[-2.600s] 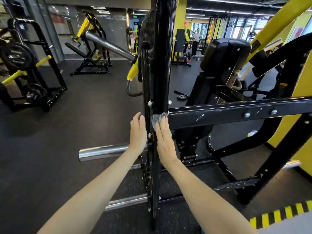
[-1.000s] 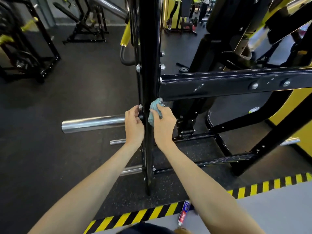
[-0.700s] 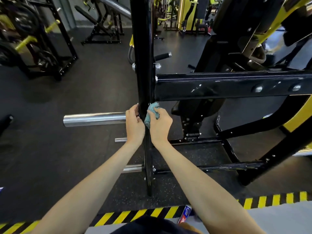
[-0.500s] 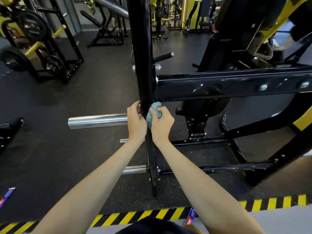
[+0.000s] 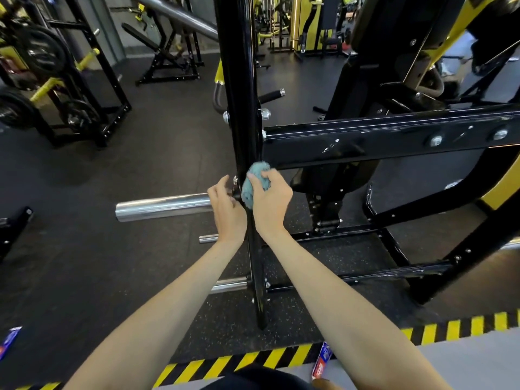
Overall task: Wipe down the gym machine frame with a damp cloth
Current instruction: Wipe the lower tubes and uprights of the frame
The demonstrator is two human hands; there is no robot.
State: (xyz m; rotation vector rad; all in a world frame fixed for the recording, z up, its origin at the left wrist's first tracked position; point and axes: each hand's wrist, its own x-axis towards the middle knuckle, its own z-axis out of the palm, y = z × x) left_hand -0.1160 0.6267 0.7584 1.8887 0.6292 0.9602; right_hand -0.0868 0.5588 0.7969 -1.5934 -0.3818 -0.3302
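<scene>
Wiping step: cloth [image 5: 254, 180] is gripped bunched in right hand [image 5: 271, 205] against post [image 5: 239, 80] under crossbar [image 5: 380, 142]; left hand [image 5: 226, 212] is curled round post. A downward stroke is probably called for next.

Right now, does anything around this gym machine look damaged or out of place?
Yes. The black crossbeam shows white paint chips left of its bolts. A printed packet lies by the hazard stripe, another packet at the far left; both look like litter.
</scene>
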